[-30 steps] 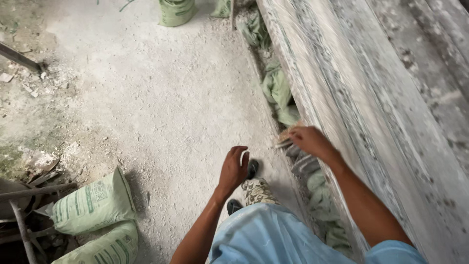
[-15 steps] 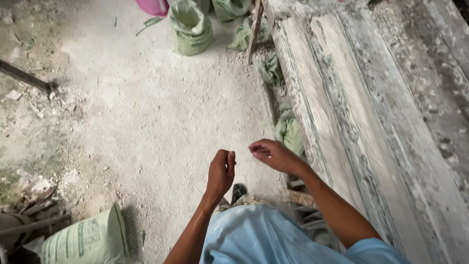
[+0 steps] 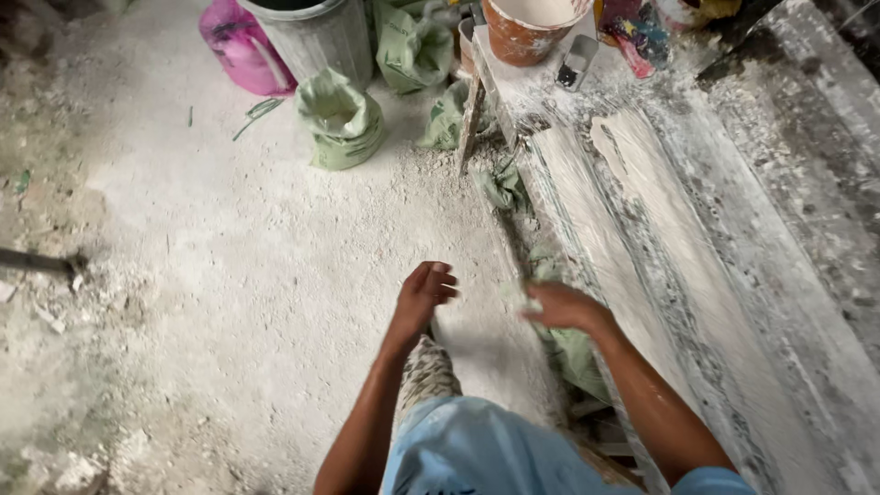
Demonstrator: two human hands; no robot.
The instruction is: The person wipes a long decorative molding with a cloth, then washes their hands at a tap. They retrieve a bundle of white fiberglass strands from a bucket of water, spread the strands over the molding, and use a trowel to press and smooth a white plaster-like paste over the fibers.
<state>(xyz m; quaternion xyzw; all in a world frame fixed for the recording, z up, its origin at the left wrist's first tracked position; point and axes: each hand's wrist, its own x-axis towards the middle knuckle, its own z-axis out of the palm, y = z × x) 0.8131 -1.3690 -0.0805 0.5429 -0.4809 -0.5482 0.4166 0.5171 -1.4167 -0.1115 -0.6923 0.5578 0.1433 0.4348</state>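
While both hands hang in front of the body above the dusty floor (image 3: 229, 275), the left hand (image 3: 423, 291) is loosely curled and empty, and the blurred right hand (image 3: 561, 307) seems to pinch a small pale scrap, though I cannot tell for sure. The long plaster-coated desk (image 3: 733, 275) lies just beside the right hand, its long axis running away toward the orange bucket (image 3: 532, 27). Its surface looks already smeared white along the whole length, with loose crumbs left at the edges.
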